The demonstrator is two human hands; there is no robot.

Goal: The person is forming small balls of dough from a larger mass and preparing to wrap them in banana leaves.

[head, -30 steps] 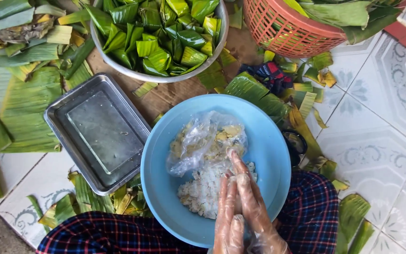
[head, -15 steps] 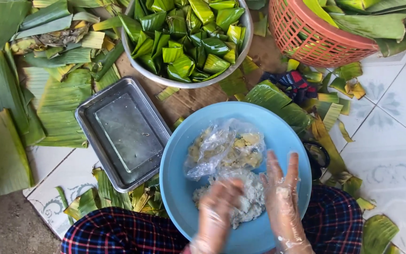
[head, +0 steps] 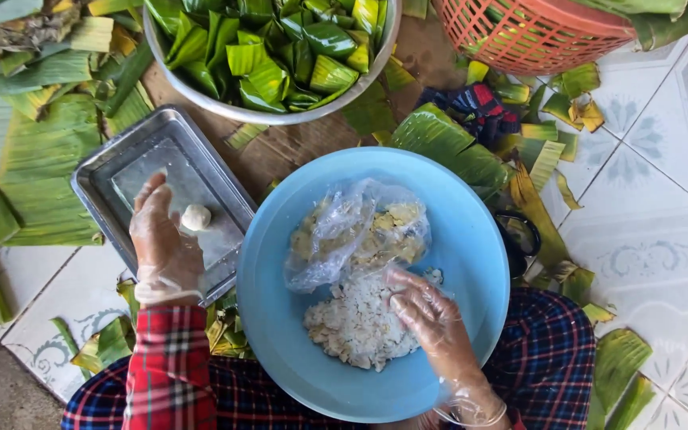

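White crumbly filling (head: 360,322) lies at lower centre in the blue bowl (head: 471,231); the gloved right hand (head: 431,318) pinches it loosely. It likely handles soft and sticky. At centre left, the half-open left hand (head: 165,239) touches a small ball (head: 196,216) on the steel tray (head: 97,179). Folded leaves (head: 280,48) fill the metal bowl (head: 201,95) at top.

A patterned tile floor (head: 662,167) carries banana leaves (head: 33,159), a metal tray (head: 101,179) and an orange basket (head: 535,36).

Gloved left hand (head: 165,239) reached far-left, fingers loosely curled; gloved right hand (head: 431,314) lay near, fingers bent downward.
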